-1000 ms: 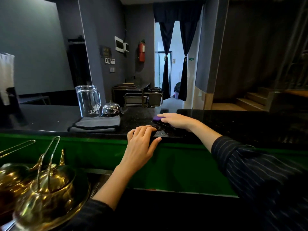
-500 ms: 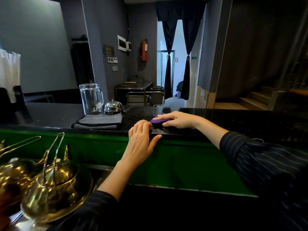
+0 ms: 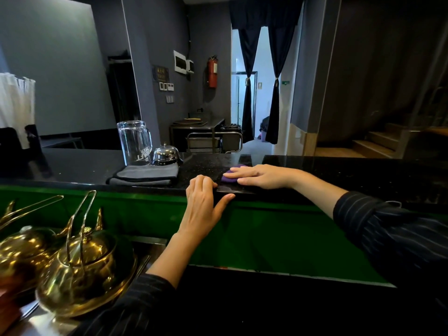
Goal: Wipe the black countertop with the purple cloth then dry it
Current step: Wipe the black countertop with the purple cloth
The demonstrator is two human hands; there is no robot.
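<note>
The black countertop [image 3: 339,173] runs across the middle of the view above a green front panel. My right hand [image 3: 259,175] lies flat on the purple cloth [image 3: 229,178], pressing it onto the counter near the front edge; most of the cloth is hidden under my fingers. My left hand [image 3: 203,204] rests on the counter's front edge just left of the cloth, fingers on top and thumb spread below, holding nothing. A wet streak shows beside the cloth.
A folded grey cloth [image 3: 145,175] lies left of my hands, with an upturned glass mug [image 3: 134,143] and a silver call bell [image 3: 166,154] behind it. Brass teapots [image 3: 80,270] stand at the lower left. A dark item [image 3: 14,144] stands at the far left.
My right hand has slid the purple cloth slightly away from the front edge and to the right. My left hand has stayed on the counter edge.
</note>
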